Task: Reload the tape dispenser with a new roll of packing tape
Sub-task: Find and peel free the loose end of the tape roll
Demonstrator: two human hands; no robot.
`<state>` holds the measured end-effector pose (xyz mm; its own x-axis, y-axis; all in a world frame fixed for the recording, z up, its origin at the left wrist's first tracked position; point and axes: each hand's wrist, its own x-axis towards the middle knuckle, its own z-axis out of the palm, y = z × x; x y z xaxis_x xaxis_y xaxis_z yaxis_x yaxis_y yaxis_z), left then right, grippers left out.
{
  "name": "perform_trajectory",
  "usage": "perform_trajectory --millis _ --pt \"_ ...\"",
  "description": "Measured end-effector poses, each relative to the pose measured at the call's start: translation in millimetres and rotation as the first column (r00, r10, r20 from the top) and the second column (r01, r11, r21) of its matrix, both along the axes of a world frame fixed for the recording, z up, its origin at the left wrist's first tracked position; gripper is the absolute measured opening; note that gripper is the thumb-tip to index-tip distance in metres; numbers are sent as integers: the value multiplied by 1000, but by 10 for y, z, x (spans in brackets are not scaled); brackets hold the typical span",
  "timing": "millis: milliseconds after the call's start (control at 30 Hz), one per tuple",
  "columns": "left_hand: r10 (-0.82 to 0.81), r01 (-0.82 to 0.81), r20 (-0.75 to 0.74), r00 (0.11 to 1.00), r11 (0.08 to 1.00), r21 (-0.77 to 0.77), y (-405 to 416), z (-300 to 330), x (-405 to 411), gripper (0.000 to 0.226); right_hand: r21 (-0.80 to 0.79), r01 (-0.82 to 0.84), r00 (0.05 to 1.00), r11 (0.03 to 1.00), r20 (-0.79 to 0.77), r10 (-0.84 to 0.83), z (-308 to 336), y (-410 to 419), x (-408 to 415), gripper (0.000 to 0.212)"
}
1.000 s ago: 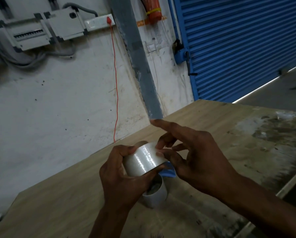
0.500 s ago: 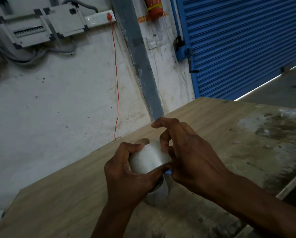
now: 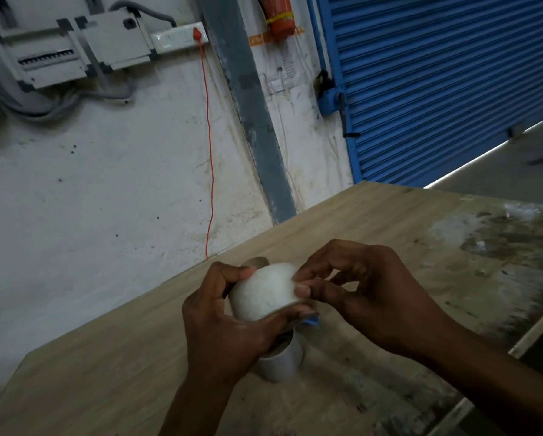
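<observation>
Wooden and pale, the bench (image 3: 374,221) is sitting under both hands, in front of a scuffed white wall (image 3: 90,199).

The left hand (image 3: 226,328) is holding the roll of tape (image 3: 263,294) above the bench, its grip closed around the roll with the thumb over the top edge and the fingers curling beneath. The right hand (image 3: 367,294) is pressing its thumb and fingertips against the roll's right-hand rim; the rest of that hand is curling loosely, so its grip is pinching at the tape's edge rather than wrapping the roll (whether a loose end is caught there, the blur is hiding).

Just under the left hand's fingers a small blue piece (image 3: 311,321) is peeking out; what it belongs to I cannot tell. Below that a second roll (image 3: 281,361) is standing on the bench, partly covered by the left palm.

Further out, the bench's right side is looking stained and grey. On the wall, a thin red cord (image 3: 211,171) is hanging from a switch plate (image 3: 175,40), beside grey electrical boxes (image 3: 75,55). A blue roller shutter (image 3: 452,83) is filling the upper right.
</observation>
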<state>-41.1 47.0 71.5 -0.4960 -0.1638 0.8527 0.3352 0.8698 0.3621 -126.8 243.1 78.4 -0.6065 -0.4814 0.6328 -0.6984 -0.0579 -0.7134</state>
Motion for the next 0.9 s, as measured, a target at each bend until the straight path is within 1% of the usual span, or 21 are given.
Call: perform_trajectory --millis 67,200,333,433,533,600,700,733,767,800,833,867,900 --pt "-12 12 4 1000 1000 -3 8 -10 1 76 14 11 1000 1000 -7 -10 10 -6 -4 7" --pt "-33 33 -6 999 999 -12 51 15 7 75 71 98 989 993 -114 -90 11 -82 18 1" --pt "-35 35 12 999 999 -29 50 10 17 75 160 213 962 964 -209 -177 -26 -147 60 16" --pt "-34 35 19 999 999 -28 36 -11 8 76 231 217 959 948 -233 -162 -32 -146 79 23" --pt "-44 45 23 999 999 -20 49 -7 7 77 302 202 956 932 -268 -120 -38 -142 78 24" --pt "-49 49 18 999 999 -15 63 9 12 78 325 179 960 928 -266 -92 -27 -132 86 24" --pt "-59 59 20 998 998 -22 70 22 13 74 300 163 966 940 -244 -89 -26 -124 67 23" --pt "-59 60 21 998 998 -25 67 23 14 74 270 176 967 947 -230 -114 -25 -117 48 18" --pt "-58 58 22 998 998 -29 62 26 14 74 220 187 969 957 -202 -143 -18 -109 23 9" --pt "-58 58 25 998 998 -30 53 33 15 73 166 157 982 974 -128 -136 -2 -94 1 3" --pt "-67 68 36 997 997 -26 44 42 18 72 130 83 996 988 -26 -80 24 -67 -17 6" --pt "-88 89 58 994 996 -9 33 56 26 69 128 -12 998 992 64 4 55 -31 -32 20" --pt "-122 121 91 988 992 20 23 75 35 66 153 -105 989 983 121 87 92 7 -51 33"
